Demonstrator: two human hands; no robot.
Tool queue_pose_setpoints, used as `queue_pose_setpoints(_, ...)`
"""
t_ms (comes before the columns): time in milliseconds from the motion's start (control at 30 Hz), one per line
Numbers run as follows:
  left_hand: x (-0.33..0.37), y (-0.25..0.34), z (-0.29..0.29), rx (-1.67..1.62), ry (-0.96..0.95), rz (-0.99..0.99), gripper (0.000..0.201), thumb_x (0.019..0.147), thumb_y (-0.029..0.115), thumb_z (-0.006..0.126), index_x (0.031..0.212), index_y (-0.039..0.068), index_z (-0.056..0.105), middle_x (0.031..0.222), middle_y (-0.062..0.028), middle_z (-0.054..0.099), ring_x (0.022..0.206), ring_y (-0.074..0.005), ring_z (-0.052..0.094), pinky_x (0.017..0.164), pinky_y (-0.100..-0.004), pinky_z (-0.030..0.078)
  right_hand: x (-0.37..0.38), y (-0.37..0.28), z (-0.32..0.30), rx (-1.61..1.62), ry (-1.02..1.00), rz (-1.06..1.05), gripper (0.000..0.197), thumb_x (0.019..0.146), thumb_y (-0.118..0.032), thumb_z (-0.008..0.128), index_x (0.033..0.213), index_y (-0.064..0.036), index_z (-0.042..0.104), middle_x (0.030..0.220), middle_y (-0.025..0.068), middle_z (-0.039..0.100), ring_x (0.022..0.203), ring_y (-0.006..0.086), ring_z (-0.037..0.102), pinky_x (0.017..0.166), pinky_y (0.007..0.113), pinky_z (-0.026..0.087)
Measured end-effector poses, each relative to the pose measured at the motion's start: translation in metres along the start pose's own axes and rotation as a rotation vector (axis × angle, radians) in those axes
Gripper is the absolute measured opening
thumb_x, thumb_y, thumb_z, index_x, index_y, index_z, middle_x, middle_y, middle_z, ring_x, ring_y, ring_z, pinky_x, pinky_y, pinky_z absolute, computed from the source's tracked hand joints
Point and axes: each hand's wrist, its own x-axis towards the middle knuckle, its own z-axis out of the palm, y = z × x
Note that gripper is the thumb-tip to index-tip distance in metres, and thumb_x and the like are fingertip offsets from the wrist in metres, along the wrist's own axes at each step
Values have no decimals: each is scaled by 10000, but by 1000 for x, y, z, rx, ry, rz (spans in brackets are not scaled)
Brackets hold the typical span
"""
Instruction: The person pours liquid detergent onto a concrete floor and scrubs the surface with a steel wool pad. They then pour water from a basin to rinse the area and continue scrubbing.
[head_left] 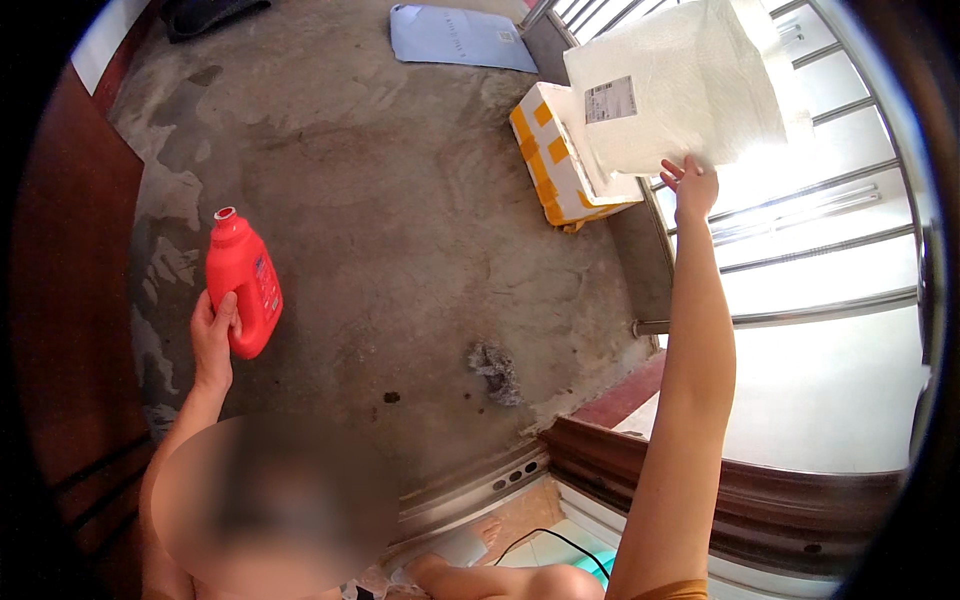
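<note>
My left hand (212, 335) grips a red plastic jug (240, 275) by its handle, holding it nearly upright with the neck up. No cap shows on its mouth. At the upper right, my right hand (692, 188) is at the lower edge of a large whitish bubble-wrap bag (690, 85) with a printed label. The fingers close on that edge, though part of the grip is hidden. Behind the bag, a white foam box (560, 165) with yellow tape stands on the floor against the low wall.
Metal railings (790, 255) run along the right. A pale blue flat package (460, 38) lies on the wet-patched concrete floor (370, 200) at the back. Some grey crumpled material (495, 372) lies nearer. A brown door (75, 260) borders the left; a blurred patch covers the lower left.
</note>
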Motion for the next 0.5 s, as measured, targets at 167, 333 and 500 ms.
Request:
queue_pose_setpoints(167, 2, -6, 1, -31, 39, -25, 202, 922, 277, 584, 915, 82, 532, 653, 59, 437, 549, -31, 383, 529, -198, 315, 19, 28, -13, 419, 136, 291, 475, 928, -27, 441, 1269, 127, 149, 1172, 327, 436, 850, 468, 629, 676, 452, 620)
queue_pose_setpoints(333, 4, -11, 10, -17, 22, -21, 190, 927, 266, 578, 927, 81, 532, 652, 59, 439, 547, -32, 383, 526, -198, 313, 45, 84, -34, 632, 103, 398, 464, 959, -25, 364, 1312, 88, 85, 1265, 354, 356, 943, 520, 579, 747, 491, 602)
queue_pose_setpoints(500, 3, -14, 24, 9, 29, -45, 183, 933, 254, 568, 928, 76, 527, 652, 58, 439, 545, -34, 380, 527, -199, 310, 57, 101, -27, 837, 205, 515, 513, 943, -30, 414, 1348, 108, 130, 1270, 349, 332, 1019, 517, 543, 789, 550, 566)
